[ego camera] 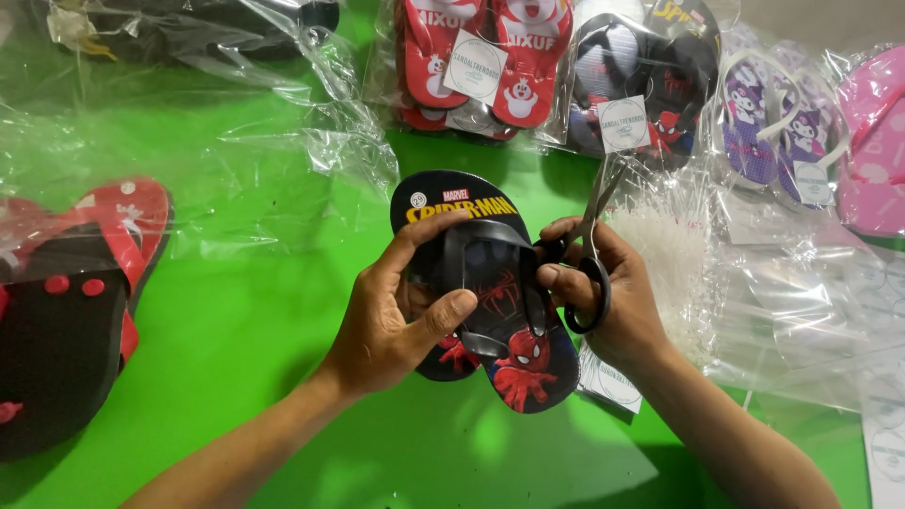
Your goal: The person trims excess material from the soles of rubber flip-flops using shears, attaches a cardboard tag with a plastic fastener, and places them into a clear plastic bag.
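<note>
Two small black sandals [490,302] are held stacked above the green table [264,330], gripped by the left hand [396,316] so the strap faces up, while scissors [586,254] are clasped in the right hand [613,302] beside the strap; bagged sandals [481,61] lie beyond.

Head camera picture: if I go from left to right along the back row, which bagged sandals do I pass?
Red sandals → black sandals with a red figure → purple sandals → pink sandals.
</note>
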